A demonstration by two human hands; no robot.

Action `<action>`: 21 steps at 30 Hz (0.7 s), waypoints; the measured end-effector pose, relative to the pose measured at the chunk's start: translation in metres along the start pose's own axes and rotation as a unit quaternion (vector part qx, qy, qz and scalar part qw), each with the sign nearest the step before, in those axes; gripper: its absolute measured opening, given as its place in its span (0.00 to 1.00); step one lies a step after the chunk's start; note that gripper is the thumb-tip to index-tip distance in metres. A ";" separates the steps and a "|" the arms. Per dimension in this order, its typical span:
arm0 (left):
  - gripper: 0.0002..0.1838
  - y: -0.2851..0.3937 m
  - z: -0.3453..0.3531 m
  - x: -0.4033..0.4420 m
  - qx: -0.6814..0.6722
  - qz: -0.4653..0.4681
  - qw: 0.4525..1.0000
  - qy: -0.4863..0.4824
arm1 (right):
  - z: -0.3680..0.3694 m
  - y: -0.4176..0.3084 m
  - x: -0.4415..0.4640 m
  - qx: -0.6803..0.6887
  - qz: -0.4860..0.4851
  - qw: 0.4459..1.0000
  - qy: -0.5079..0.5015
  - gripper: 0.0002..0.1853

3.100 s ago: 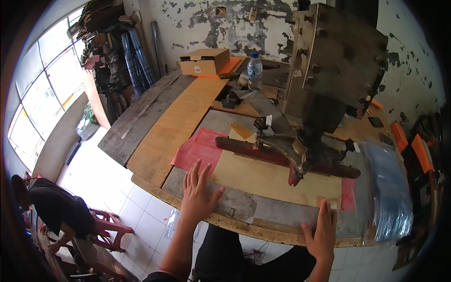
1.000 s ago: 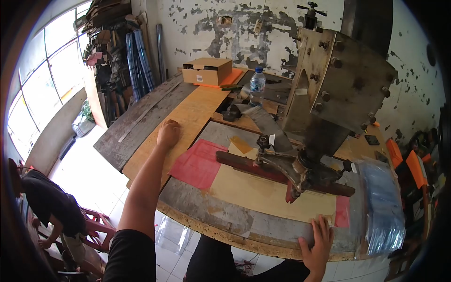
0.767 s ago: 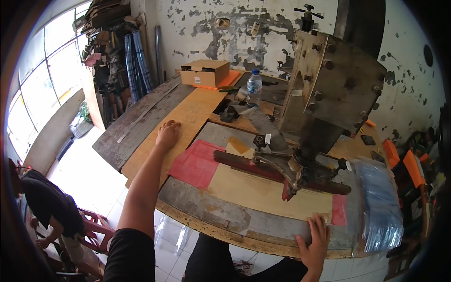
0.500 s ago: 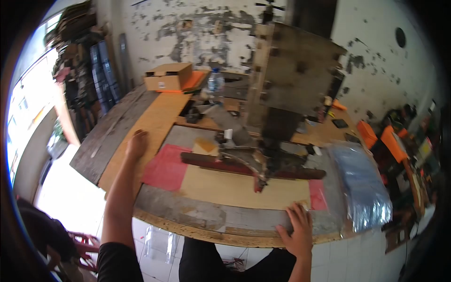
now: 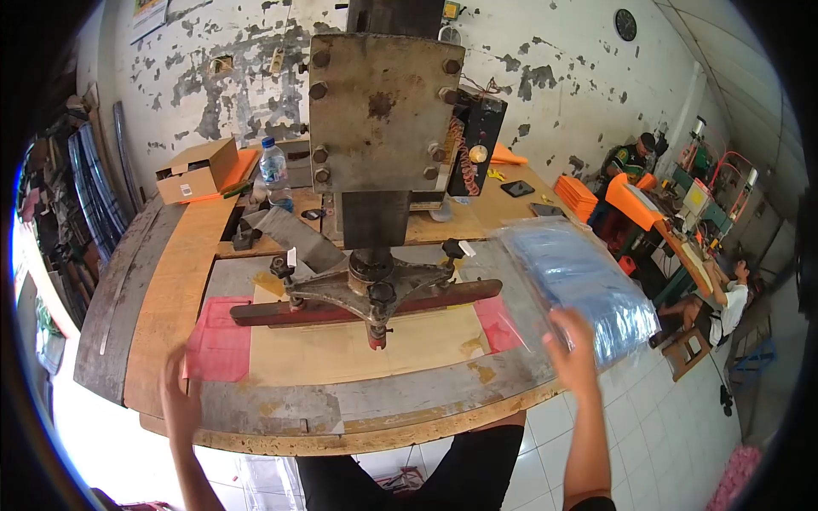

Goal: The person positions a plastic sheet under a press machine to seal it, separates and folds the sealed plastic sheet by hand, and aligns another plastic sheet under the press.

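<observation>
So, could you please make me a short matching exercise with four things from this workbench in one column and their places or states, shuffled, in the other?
Things:
1. Clear plastic sheets
2. Pink material
3. Bottle
4. Cardboard box

Places or states:
A. Standing, topped with a blue cap
B. Stacked, nearest the right hand
C. At the back left, by an orange sheet
D. Showing past both ends of the cream sheet

Pairs: 1-B, 2-D, 3-A, 4-C.
</observation>
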State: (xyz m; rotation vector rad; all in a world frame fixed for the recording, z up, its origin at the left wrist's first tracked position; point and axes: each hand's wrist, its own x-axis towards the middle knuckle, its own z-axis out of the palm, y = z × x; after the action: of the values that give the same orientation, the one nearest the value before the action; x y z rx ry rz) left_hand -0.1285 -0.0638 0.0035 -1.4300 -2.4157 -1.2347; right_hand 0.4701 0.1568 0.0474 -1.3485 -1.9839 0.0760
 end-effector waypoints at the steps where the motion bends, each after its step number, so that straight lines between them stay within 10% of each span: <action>1: 0.21 0.014 0.003 -0.021 -0.007 0.018 1.000 -0.012 | -0.011 0.024 0.012 -0.024 0.032 0.999 0.018 0.24; 8: 0.24 0.030 0.025 -0.066 -0.050 0.038 0.997 0.053 | -0.020 0.153 0.042 -0.308 0.250 0.918 -0.003 0.41; 21: 0.21 0.037 0.027 -0.065 -0.017 -0.013 0.999 0.030 | -0.036 0.157 0.060 -0.290 0.130 0.948 0.001 0.10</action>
State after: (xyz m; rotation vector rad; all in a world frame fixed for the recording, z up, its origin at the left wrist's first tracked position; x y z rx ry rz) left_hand -0.0552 -0.0825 -0.0210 -1.3558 -2.3925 -1.3102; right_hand 0.6037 0.2648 0.0386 -1.9736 -1.8869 -0.4170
